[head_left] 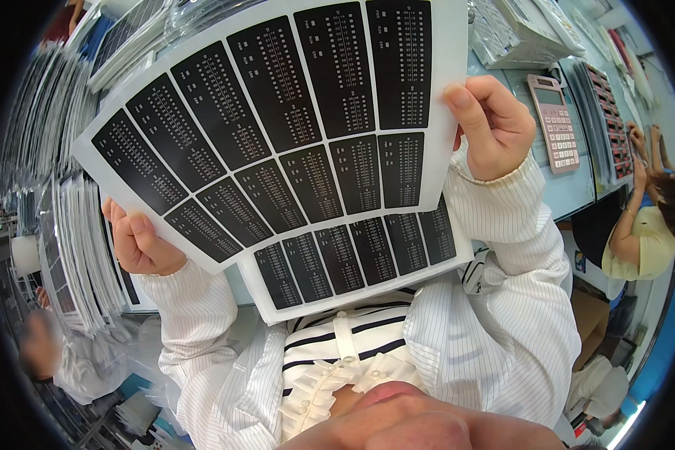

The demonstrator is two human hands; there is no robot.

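The left hand [146,240] and right hand [495,127], each closed in a thumb-and-finger pinch, hold opposite side edges of a black-panelled printed sheet [275,90] partly covering similar sheets [343,260], seemingly for inspection, the next move probably calling for lowering it uncreased.

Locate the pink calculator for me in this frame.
In the head view, the calculator lies on the table at upper right, just to the right of the right hand, which grips the black-panelled sheet.
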